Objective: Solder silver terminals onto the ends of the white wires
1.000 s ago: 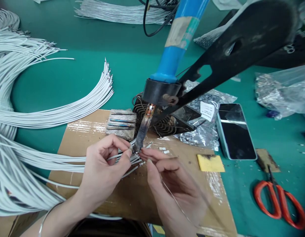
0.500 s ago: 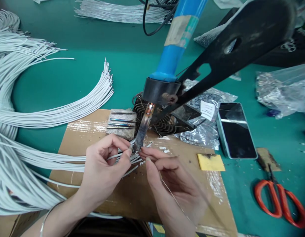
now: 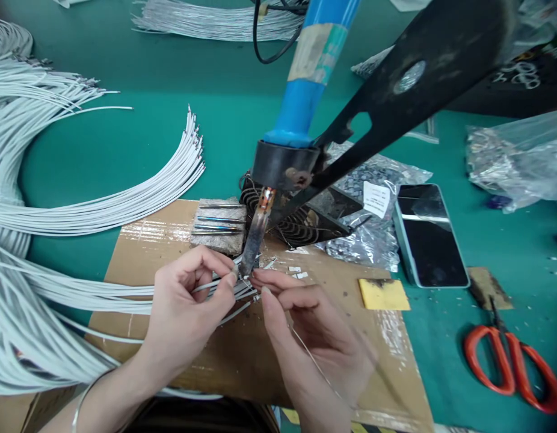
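A soldering iron (image 3: 298, 99) with a blue handle is held in a black metal stand arm (image 3: 378, 123), its dark tip pointing down between my hands. My left hand (image 3: 188, 307) pinches a white cable (image 3: 209, 286) right beside the tip; the cable's end is mostly hidden by fingers. In my right hand (image 3: 310, 331) a thin solder wire (image 3: 315, 364) is pinched, trailing back across the palm, with the fingertips just right of the tip. More white cables (image 3: 125, 294) lie under my left hand on a cardboard sheet (image 3: 242, 355).
Behind the tip are a coiled black holder (image 3: 296, 228) and a block with metal rods (image 3: 218, 227). A yellow sponge (image 3: 384, 294), a phone (image 3: 432, 237), red-handled scissors (image 3: 513, 361) and a bag of small parts (image 3: 378, 186) lie to the right. Bundled cables (image 3: 93, 204) fill the left.
The view has shifted slightly, so the iron and stand arm appear a little further left. Both hands keep their grips beside the tip.
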Tool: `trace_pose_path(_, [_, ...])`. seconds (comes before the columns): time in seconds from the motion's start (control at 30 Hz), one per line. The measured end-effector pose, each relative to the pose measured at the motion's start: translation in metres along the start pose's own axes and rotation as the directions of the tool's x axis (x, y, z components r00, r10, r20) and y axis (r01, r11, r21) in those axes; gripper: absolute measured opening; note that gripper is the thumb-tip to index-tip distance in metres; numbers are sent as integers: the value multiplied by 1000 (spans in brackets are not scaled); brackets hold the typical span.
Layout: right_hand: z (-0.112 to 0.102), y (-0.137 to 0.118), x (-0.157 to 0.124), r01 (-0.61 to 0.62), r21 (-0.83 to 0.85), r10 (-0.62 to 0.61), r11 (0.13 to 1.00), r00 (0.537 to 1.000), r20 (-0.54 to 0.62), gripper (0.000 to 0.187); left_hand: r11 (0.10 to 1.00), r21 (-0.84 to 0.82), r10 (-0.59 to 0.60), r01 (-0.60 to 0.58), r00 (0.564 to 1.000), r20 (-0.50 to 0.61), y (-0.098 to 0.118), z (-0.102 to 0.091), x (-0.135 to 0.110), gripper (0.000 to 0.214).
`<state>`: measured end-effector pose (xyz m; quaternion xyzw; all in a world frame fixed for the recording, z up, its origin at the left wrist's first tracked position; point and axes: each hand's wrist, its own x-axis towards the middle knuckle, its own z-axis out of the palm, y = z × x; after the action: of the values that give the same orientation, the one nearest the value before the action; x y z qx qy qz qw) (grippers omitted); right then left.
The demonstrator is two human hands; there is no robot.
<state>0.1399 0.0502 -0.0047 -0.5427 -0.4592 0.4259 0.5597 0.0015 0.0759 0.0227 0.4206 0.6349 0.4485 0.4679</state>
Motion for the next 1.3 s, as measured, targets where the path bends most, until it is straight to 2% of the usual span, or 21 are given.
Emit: trace_pose_path(1.3, [4, -1, 1, 47, -31, -49, 998, 998, -41, 17, 996, 60, 71, -71, 997, -12, 0, 0, -3, 13])
